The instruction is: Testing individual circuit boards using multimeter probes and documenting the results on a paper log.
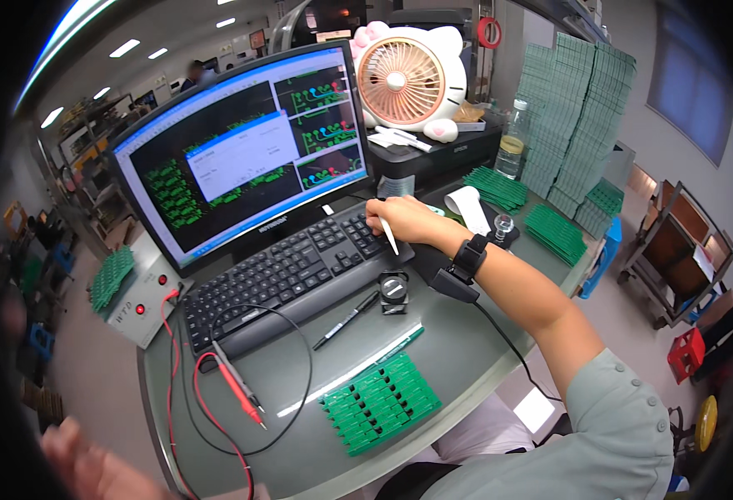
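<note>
My right hand [412, 222] is at the number pad end of the black keyboard [279, 271], fingers curled round a slim white stick [390, 237] that tapers downward; its exact kind is unclear. A black band with a cabled box sits on that wrist. At the lower left edge, off the table, is my left hand [92, 467], smeared by motion, so its fingers cannot be read. Nearest me on the table lies a green circuit board panel [381, 404]. Left of it rest red and black test probes [237, 385] with looping cables. Behind the keyboard a lit monitor [241, 158] shows board layouts and a dialog window.
A black marker [346, 321] and a small round black-rimmed item [394, 290] lie before the keyboard. Green board stacks [555, 233] and tall pale green stacks [570, 125] line the right. A bottle [512, 142], a white fan [404, 79] and a grey power box [146, 300] surround the workspace.
</note>
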